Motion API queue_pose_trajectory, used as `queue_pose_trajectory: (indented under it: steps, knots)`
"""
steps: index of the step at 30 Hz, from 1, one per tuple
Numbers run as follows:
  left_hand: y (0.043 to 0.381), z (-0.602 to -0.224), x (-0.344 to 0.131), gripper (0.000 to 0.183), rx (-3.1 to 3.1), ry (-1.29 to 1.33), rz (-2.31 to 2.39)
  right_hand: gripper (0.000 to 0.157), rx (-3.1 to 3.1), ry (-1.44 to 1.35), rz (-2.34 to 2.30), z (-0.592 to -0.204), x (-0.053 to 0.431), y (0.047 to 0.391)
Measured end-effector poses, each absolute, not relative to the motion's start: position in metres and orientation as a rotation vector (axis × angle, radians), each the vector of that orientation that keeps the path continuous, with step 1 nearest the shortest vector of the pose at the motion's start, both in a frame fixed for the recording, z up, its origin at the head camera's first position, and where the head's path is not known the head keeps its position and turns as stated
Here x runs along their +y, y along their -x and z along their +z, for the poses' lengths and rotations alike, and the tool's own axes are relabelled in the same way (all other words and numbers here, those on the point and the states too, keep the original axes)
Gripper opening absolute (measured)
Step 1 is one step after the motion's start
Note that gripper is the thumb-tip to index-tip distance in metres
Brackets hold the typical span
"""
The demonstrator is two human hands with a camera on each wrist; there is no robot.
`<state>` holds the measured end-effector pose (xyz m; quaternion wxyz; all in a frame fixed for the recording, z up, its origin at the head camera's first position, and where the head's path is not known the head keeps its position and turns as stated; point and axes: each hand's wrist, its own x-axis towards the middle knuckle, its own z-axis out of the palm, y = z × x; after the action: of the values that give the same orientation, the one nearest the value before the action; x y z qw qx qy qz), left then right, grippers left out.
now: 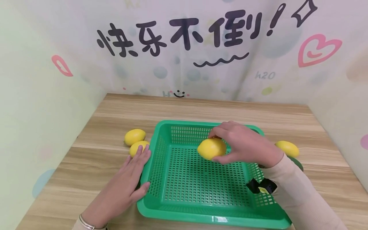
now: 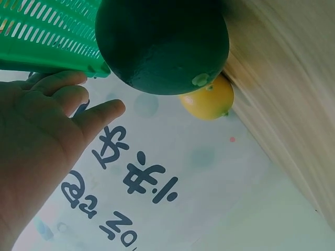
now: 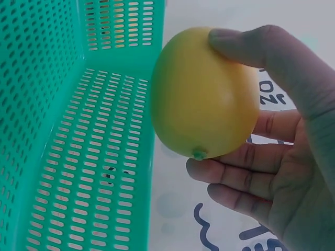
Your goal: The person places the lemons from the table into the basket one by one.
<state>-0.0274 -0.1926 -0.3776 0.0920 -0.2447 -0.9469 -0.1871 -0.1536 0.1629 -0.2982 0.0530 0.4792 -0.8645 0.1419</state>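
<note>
My right hand [image 1: 244, 143] holds a yellow lemon [image 1: 212, 149] above the green plastic basket [image 1: 215, 217], thumb on one side and fingers on the other. In the right wrist view the lemon [image 3: 204, 94] shows its small green stem end. My left hand [image 1: 123, 182] lies along the basket's left rim with its fingers straight. Just past its fingertips sits a lemon [image 1: 138, 148], partly covered by them. A large dark green fruit [image 2: 162, 47] stands beside the basket in the left wrist view; its kind is unclear.
Another lemon [image 1: 135, 136] lies at the basket's far left. Right of the basket are a lemon [image 1: 287, 149] and a dark green fruit [image 1: 296, 163], partly behind my right sleeve. A printed cloth wall [image 1: 178, 73] closes off the wooden table's [image 1: 86, 153] back.
</note>
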Motion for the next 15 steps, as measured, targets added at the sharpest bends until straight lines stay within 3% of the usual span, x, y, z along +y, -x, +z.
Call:
queue_pose_trajectory:
  steps: [15]
  knots:
    - [0.0289, -0.3779, -0.1928, 0.079, -2.811, 0.737, -0.536, 0.048, -2.646, -1.469, 0.411, -0.3040, 0.1550, 0.1585]
